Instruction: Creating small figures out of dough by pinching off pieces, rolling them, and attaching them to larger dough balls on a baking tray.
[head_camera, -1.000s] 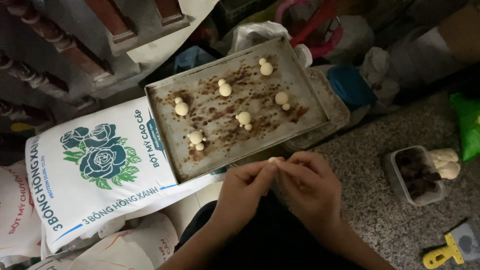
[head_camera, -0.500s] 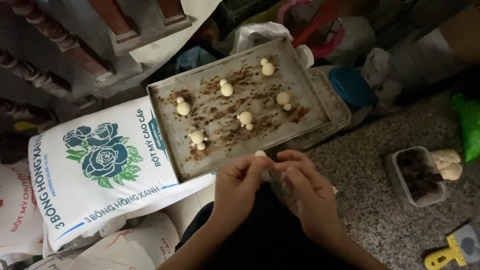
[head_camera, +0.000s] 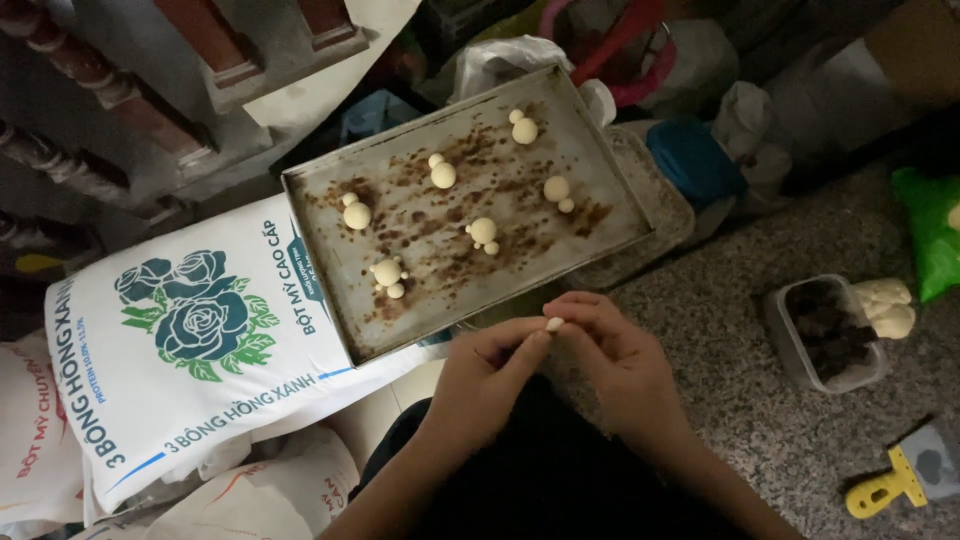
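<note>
Pale cream dough bit (head_camera: 553, 324): a small pellet, pinched between the fingertips of the left hand (head_camera: 490, 375) and the right hand (head_camera: 620, 360). Both sets of fingers are closed on it from opposite sides, thumbs and forefingers meeting at the pellet; the rest of each hand is loosely curled. The pellet sits at the very point where the two hands touch, so neither hand is nearer. Too small to show a clear long axis.

Position: just off the near edge of the metal baking tray (head_camera: 330, 260), which lies up and ahead of the fingers, tilted, its long side running from lower left to upper right. On the tray: six small dough figures, the nearest of them (head_camera: 388, 274) up and left of the pellet.

Support: the tray rests on a white flour sack (head_camera: 180, 400) printed with a blue rose.

Nearby: a plastic tub of dark filling (head_camera: 828, 330) and a yellow-handled scraper (head_camera: 900, 478) on the speckled floor, at right.

Change: against the earlier pictures, the hands have shifted slightly and the pellet shows more plainly between the fingertips; tray and figures are unchanged.
</note>
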